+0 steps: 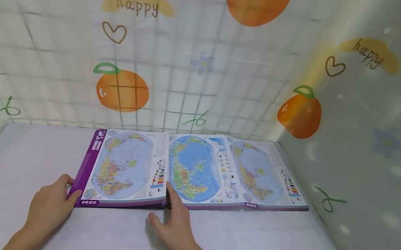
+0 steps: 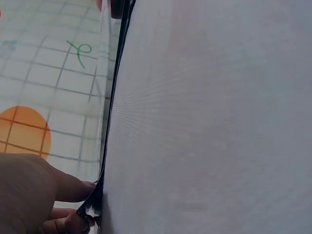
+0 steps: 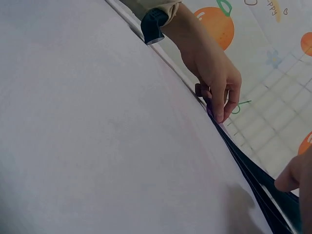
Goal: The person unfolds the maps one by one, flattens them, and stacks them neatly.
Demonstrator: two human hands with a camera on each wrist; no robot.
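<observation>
A folded-out world map (image 1: 194, 170) lies across the back of the table, its panels side by side with a purple strip along the left end. My left hand (image 1: 51, 204) pinches the near left corner, thumb on top of the purple strip. In the left wrist view that hand (image 2: 29, 195) grips the sheet's bent, dark-looking corner. At the front edge, my right hand (image 1: 177, 225) has its index finger in the gap between the left panel and the middle one, with the thumb held apart. Its other fingers are mostly hidden.
The map stands on a white-covered table (image 1: 106, 235). Right behind it rises a pale curtain (image 1: 174, 96) printed with oranges and hearts, with a grid showing through. Another curtain wall (image 1: 380, 174) closes off the right side, close to the map's right end.
</observation>
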